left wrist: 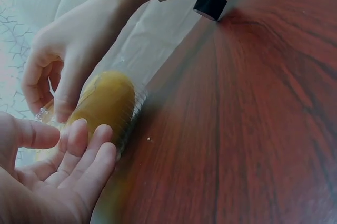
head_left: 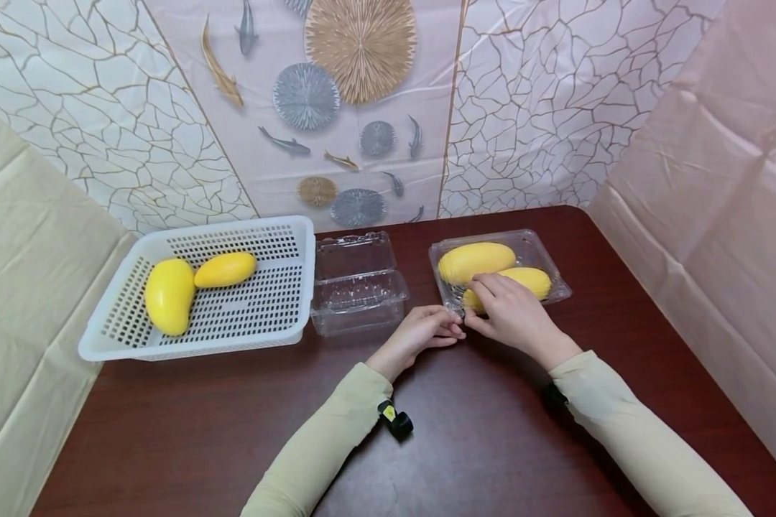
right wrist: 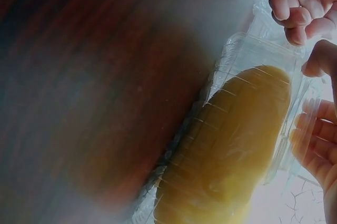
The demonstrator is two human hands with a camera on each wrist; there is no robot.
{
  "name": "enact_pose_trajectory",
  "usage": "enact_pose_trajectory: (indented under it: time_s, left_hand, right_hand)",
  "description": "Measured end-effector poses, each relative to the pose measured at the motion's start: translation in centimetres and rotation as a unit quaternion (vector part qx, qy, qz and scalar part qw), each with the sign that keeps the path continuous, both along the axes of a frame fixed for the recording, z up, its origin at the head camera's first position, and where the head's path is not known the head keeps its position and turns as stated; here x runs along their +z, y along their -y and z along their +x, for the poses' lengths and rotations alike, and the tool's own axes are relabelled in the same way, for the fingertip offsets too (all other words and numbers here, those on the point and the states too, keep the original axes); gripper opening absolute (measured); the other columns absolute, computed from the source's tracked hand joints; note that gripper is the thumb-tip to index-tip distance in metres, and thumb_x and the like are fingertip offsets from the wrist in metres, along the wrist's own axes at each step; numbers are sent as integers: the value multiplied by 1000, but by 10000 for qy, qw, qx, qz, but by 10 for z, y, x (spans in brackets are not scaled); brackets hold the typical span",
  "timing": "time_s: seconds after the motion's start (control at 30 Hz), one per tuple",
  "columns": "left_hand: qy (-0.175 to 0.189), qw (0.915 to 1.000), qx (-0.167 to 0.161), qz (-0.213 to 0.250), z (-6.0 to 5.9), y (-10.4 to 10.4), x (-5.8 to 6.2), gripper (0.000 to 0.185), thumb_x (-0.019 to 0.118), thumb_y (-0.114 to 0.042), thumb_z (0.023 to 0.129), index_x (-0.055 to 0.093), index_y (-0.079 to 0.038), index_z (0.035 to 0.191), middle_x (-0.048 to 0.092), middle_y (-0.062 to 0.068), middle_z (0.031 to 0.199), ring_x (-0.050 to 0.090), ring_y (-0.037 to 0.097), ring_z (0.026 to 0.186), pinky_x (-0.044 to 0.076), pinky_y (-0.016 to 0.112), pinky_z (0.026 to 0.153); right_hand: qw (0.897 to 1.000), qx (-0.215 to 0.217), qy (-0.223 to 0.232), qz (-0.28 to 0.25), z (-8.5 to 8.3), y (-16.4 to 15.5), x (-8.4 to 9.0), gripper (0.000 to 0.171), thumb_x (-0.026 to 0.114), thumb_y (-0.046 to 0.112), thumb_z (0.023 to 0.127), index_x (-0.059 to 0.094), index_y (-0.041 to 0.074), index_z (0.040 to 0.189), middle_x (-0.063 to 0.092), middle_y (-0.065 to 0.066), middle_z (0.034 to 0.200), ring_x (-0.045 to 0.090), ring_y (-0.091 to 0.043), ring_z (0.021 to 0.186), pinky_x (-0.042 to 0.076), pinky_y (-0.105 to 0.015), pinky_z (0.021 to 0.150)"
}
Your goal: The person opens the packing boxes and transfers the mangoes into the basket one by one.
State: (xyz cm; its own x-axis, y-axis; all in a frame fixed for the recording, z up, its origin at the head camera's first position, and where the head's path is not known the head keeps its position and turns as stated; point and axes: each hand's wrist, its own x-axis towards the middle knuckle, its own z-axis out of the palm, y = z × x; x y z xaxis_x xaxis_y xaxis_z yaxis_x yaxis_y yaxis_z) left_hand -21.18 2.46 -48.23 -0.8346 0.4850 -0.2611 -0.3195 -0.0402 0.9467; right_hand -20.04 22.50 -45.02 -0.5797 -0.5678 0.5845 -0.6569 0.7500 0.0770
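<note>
Basket left, middle box beside it, fruits in right box

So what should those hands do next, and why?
Perhaps press down the near-left corner of the clear box: the left hand and right hand are both at it, and its lid seems to cover the two yellow fruits, though I can't tell whether that corner has latched.

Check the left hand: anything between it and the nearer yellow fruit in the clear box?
Yes: the clear box has a ribbed plastic wall between the left hand and the nearer yellow fruit. In the head view, the right hand also covers part of that fruit.
</note>
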Motion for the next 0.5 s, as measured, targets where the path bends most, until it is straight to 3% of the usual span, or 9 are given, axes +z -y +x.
enact_pose_trajectory:
  time_s: [0.23, 0.5]
  left_hand:
    - [-65, 9999, 21, -116, -1, -2, 1, 17, 53, -9, 97, 69, -2, 95, 69, 5, 78, 70, 15, 79, 59, 29, 76]
    - [-113, 9996, 47, -265, 0, -1, 3, 18, 53, -10, 98, 68, -1, 94, 68, 4, 76, 70, 14, 77, 60, 31, 76]
  right_hand:
    - [10000, -18, 67, -6, 1, -1, 2, 42, 69, 22, 80, 64, -6, 111, 65, -20, 107, 64, -36, 98, 54, -48, 86]
    - [9980, -256, 531, -219, 6, -4, 1, 47, 71, 21, 82, 63, -2, 122, 62, -20, 118, 60, -37, 109, 50, -50, 91]
